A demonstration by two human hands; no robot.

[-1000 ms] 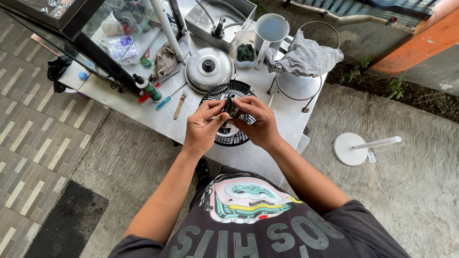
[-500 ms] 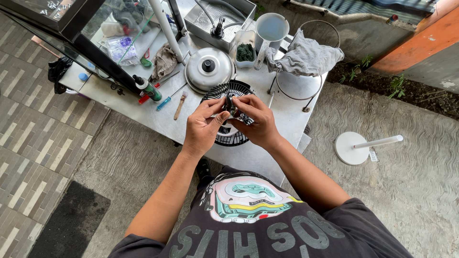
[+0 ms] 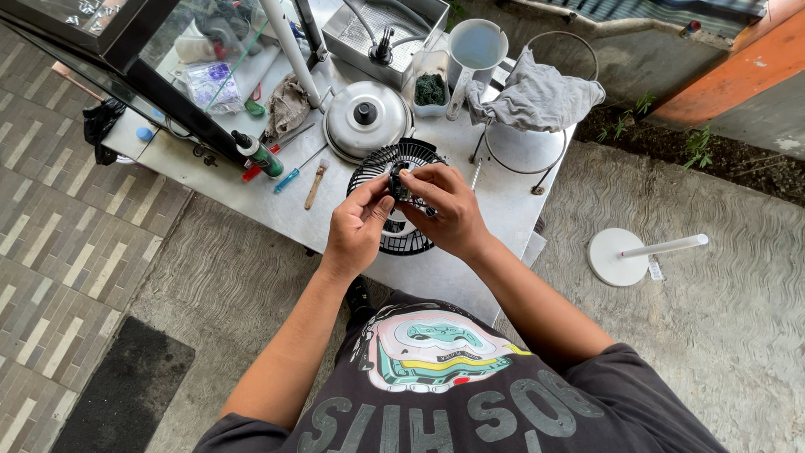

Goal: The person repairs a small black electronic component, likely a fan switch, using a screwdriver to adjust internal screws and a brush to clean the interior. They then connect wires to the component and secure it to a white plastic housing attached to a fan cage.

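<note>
Where both hands meet over the grey work table (image 3: 495, 210): black fan grille (image 3: 408, 237) lying flat on table, directly under hands. Metal pot lid (image 3: 366, 117) w/ black knob, just beside grille, upper left. Grey cloth (image 3: 537, 96) draped on wire ring stand, right. Left hand (image 3: 356, 228) & right hand (image 3: 447, 207): fingertips pinched together on small dark part (image 3: 399, 182), held above grille. Blue-handled screwdriver (image 3: 295, 173) & small brush (image 3: 315, 184) lie near, left of grille.

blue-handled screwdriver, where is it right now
In the head view the blue-handled screwdriver lies on the white table, left of the black fan grille, between the red-handled tool and small brush.
</note>
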